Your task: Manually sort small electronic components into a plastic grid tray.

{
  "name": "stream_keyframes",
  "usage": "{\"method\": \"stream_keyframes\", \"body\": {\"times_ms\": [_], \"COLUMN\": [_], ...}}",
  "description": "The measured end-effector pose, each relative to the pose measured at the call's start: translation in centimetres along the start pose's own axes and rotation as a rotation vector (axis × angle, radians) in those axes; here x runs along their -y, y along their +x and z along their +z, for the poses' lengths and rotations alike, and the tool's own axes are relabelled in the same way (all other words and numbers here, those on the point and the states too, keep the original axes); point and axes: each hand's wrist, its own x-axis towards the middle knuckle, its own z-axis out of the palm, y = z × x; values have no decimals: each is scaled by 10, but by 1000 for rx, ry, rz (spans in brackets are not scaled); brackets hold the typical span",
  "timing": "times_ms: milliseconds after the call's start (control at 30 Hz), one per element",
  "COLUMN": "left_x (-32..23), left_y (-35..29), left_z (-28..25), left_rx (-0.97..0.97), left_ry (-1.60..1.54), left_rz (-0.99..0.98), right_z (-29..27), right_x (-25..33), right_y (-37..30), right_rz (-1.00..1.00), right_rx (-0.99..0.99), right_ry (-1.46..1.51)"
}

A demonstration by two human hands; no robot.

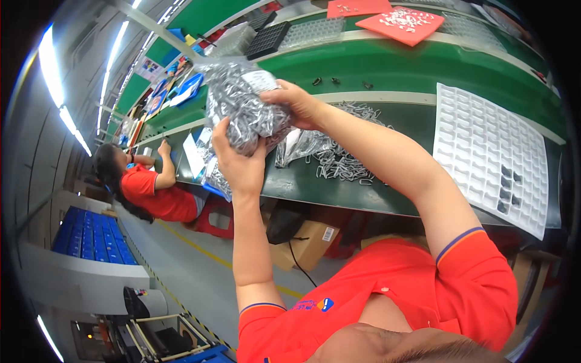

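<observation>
Both my hands hold a clear plastic bag (233, 91) full of small grey metal parts, raised above the workbench. My left hand (241, 163) grips it from below, with the thumb up its near side. My right hand (298, 104) is closed on its right side, by a white label. Under my right forearm lies a loose pile of bent wire clips (345, 160) on the dark green bench top (387, 196). An opened plastic bag (299, 146) touches the pile's left edge. The ends of some fingers are hidden behind the bag.
To the right lies a white moulded tray (484, 139) with several black pieces (505, 196) in its pockets. Red sheets with small white parts (404, 21) and clear trays (315, 30) fill the shelf above. A co-worker in a red shirt (145, 190) sits further left along the bench.
</observation>
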Motion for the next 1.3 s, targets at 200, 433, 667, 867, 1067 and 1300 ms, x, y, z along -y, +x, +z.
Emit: {"method": "stream_keyframes", "body": {"times_ms": [200, 433, 667, 867, 1067, 1300], "left_x": [29, 27, 50, 31, 14, -14], "left_y": [-26, -47, -63, -87, -91, -96], "left_z": [27, 42, 52, 52, 49, 53], "left_rx": [34, 332, 244, 173, 273, 142], "left_ry": [210, 394, 337, 321, 439, 326], "left_rz": [-15, -218, 29, -89, -257, -107], "right_z": [-45, -103, -107, -66, -51, -44], "right_x": [-30, -23, -17, -22, -30, -10], "right_y": [22, 26, 19, -6, -29, -54], "right_rz": [195, 112, 205, 240, 65, 109], "right_rx": [38, -170, -146, -191, -100, -174], "right_ry": [47, -992, -1133, -1439, -1600, -1729]}}
